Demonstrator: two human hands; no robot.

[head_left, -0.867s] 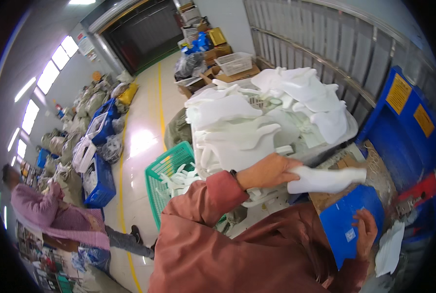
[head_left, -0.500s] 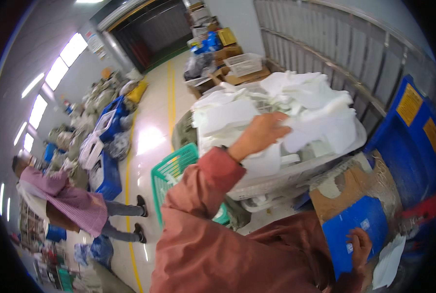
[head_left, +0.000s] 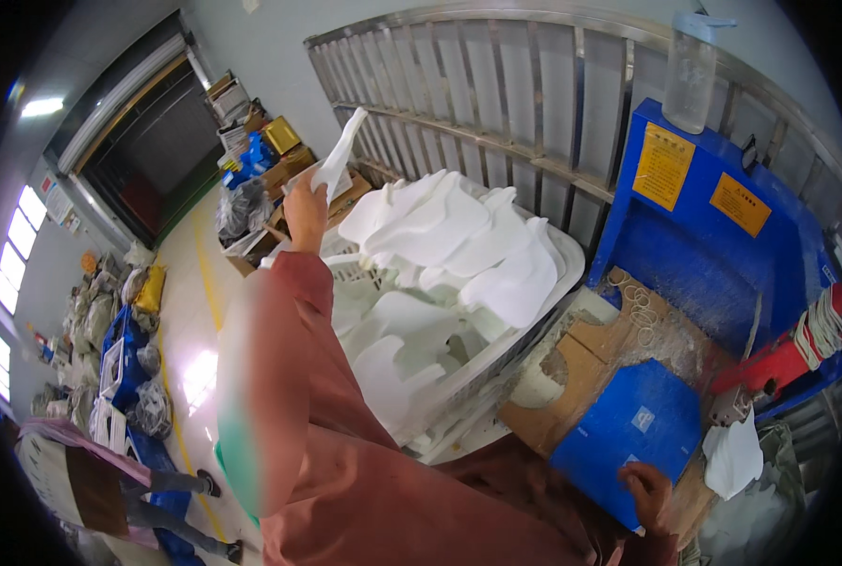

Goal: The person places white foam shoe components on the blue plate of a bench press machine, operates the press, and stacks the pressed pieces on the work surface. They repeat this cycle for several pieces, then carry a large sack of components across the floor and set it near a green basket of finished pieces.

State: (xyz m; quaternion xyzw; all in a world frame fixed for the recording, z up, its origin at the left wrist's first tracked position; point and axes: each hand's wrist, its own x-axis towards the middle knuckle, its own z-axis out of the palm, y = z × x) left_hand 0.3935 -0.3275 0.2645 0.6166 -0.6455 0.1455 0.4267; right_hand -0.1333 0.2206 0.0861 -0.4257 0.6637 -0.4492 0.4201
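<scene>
My left hand [head_left: 306, 209] is raised at the far left edge of a white basket [head_left: 562, 283], its fingers closed around a thin white shaped piece [head_left: 342, 151] that sticks upward with a narrow tip. Similar white curved pieces [head_left: 440, 226] are heaped in the basket, smooth and flat with rounded ends. My right hand [head_left: 645, 495] rests at the near edge of a blue board [head_left: 619, 429], fingers loosely bent and apart, holding nothing I can see. A single white piece [head_left: 734, 456] lies to the right of the board.
A blue machine [head_left: 713, 245] with yellow labels stands at right, a clear bottle [head_left: 692, 75] on top. Behind the basket runs a metal railing [head_left: 496, 123]. Boxes [head_left: 279, 170] are stacked farther back. Another person [head_left: 91, 481] is at the left, near blue bins [head_left: 138, 453].
My left hand has moved from over the heap to the far left and now holds up a white piece. The view has swung right. My right hand's fingers are more bent.
</scene>
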